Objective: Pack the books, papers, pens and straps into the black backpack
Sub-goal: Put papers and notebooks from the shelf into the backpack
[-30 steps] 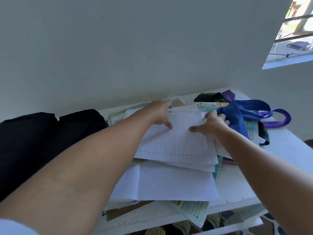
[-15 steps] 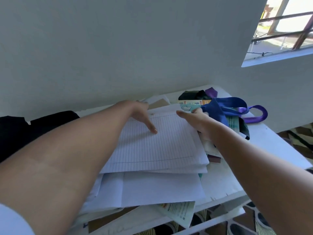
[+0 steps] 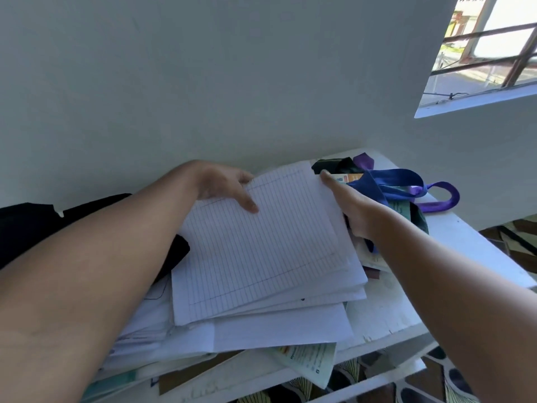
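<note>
A stack of lined white papers (image 3: 261, 251) lies tilted on a heap of loose sheets and books (image 3: 261, 330) on the white table (image 3: 392, 312). My left hand (image 3: 223, 184) grips the stack's far left corner, thumb on top. My right hand (image 3: 348, 205) holds its right edge, fingers tucked under and thumb along the edge. Blue and purple straps (image 3: 406, 187) lie tangled at the far right, beside dark fabric. The black backpack (image 3: 35, 228) sits at the far left, mostly hidden behind my left arm.
A pale wall stands right behind the table. A barred window (image 3: 488, 53) is at the upper right. A printed leaflet (image 3: 308, 365) hangs over the table's front edge. Patterned floor (image 3: 436, 382) shows below the table.
Both hands went from resting on the lined papers to gripping the stack at its sides. Its far end has come up off the heap and it has turned slightly.
</note>
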The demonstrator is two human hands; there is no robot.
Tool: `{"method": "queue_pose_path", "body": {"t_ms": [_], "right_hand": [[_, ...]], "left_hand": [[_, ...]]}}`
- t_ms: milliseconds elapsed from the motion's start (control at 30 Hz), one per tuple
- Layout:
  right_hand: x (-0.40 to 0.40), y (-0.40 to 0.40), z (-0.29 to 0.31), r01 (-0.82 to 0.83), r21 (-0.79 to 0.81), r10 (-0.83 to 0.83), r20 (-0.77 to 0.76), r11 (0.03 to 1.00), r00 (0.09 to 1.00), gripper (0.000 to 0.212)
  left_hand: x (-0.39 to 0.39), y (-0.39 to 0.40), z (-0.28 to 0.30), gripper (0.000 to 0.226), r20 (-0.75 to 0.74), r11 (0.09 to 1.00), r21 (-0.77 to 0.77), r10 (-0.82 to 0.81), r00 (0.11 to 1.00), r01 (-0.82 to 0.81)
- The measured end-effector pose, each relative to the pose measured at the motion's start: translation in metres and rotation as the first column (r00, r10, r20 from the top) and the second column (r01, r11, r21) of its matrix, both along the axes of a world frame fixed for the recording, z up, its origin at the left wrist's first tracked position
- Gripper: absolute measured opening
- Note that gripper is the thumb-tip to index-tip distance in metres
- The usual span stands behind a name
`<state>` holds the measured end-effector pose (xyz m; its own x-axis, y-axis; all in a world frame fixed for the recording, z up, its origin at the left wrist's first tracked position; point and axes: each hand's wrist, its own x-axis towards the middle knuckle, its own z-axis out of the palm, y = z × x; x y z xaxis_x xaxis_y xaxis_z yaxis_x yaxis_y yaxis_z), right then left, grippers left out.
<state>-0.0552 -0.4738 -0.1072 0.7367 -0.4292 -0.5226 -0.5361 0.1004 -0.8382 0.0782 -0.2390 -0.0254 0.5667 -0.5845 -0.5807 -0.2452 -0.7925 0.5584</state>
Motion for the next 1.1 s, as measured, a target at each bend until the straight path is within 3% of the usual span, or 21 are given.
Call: {"method": "queue_pose_path", "body": {"t_ms": [33, 67, 167, 233, 300, 367, 433, 500, 567, 667, 767, 867, 933, 1000, 1100], "right_hand": [[-0.004, -0.001, 0.006, -0.006, 0.037, 0.005, 0.031, 0.999, 1.000, 0.083], [-0.008, -0.002, 0.012, -0.009, 0.062, 0.007, 0.038, 0.998, 0.999, 0.082], [-0.012, -0.013, 0.018, 0.025, 0.163, -0.033, 0.045, 0.986, 0.998, 0.101], [-0.018, -0.012, 0.028, 0.013, 0.257, -0.035, 0.081, 0.966, 0.996, 0.101], [-0.019, -0.010, 0.041, 0.039, 0.244, -0.064, 0.092, 0.969, 0.994, 0.094], [-0.018, -0.005, 0.054, 0.142, 0.210, -0.176, 0.154, 0.967, 0.972, 0.079], [-0.015, -0.002, 0.063, 0.257, 0.298, -0.336, 0.251, 0.919, 0.908, 0.079], [-0.013, 0.003, 0.066, 0.159, 0.443, -0.339, 0.367, 0.883, 0.866, 0.100], [-0.013, 0.019, 0.070, -0.014, 0.515, -0.266, 0.466, 0.857, 0.844, 0.106], [-0.007, 0.048, 0.069, -0.167, 0.295, -0.052, 0.611, 0.941, 0.790, 0.076], [-0.002, 0.067, 0.077, -0.091, 0.063, 0.014, 0.747, 0.994, 0.665, 0.052], [-0.002, 0.079, 0.103, -0.028, -0.034, 0.044, 0.843, 0.999, 0.535, 0.033], [-0.001, 0.086, 0.120, 0.008, -0.096, 0.082, 0.881, 0.995, 0.466, 0.023], [-0.002, 0.093, 0.123, 0.026, -0.159, 0.127, 0.865, 0.987, 0.485, 0.014], [-0.005, 0.099, 0.094, -0.062, -0.235, 0.216, 0.720, 0.970, 0.660, 0.025]], "left_hand": [[-0.006, 0.004, 0.010, 0.044, -0.003, 0.999, -0.047, -0.006, 1.000, 0.006], [-0.011, 0.010, 0.019, 0.041, 0.017, 0.996, -0.089, -0.009, 1.000, 0.011], [-0.021, 0.031, 0.044, 0.038, 0.071, 0.967, -0.256, 0.019, 0.997, 0.000], [-0.027, 0.046, 0.056, 0.042, 0.094, 0.923, -0.384, 0.057, 0.994, -0.016], [-0.031, 0.058, 0.063, 0.047, 0.105, 0.875, -0.484, 0.099, 0.990, -0.036], [-0.030, 0.070, 0.065, 0.058, 0.095, 0.827, -0.558, 0.155, 0.983, -0.076], [-0.028, 0.081, 0.064, 0.071, 0.084, 0.770, -0.628, 0.218, 0.972, -0.118], [-0.027, 0.088, 0.058, 0.070, 0.049, 0.682, -0.712, 0.287, 0.957, -0.168], [-0.029, 0.090, 0.051, 0.059, -0.016, 0.562, -0.794, 0.360, 0.933, -0.230], [-0.039, 0.088, 0.035, 0.056, -0.082, 0.411, -0.862, 0.462, 0.883, -0.296], [-0.049, 0.085, 0.015, 0.053, -0.119, 0.316, -0.892, 0.528, 0.841, -0.324], [-0.056, 0.081, 0.009, 0.056, -0.156, 0.192, -0.932, 0.553, 0.818, -0.308], [-0.058, 0.076, 0.010, 0.057, -0.157, 0.160, -0.941, 0.571, 0.806, -0.297], [-0.058, 0.074, 0.004, 0.063, -0.200, 0.162, -0.924, 0.565, 0.801, -0.345], [-0.064, 0.075, -0.028, 0.070, -0.278, 0.260, -0.845, 0.532, 0.800, -0.467]]}}
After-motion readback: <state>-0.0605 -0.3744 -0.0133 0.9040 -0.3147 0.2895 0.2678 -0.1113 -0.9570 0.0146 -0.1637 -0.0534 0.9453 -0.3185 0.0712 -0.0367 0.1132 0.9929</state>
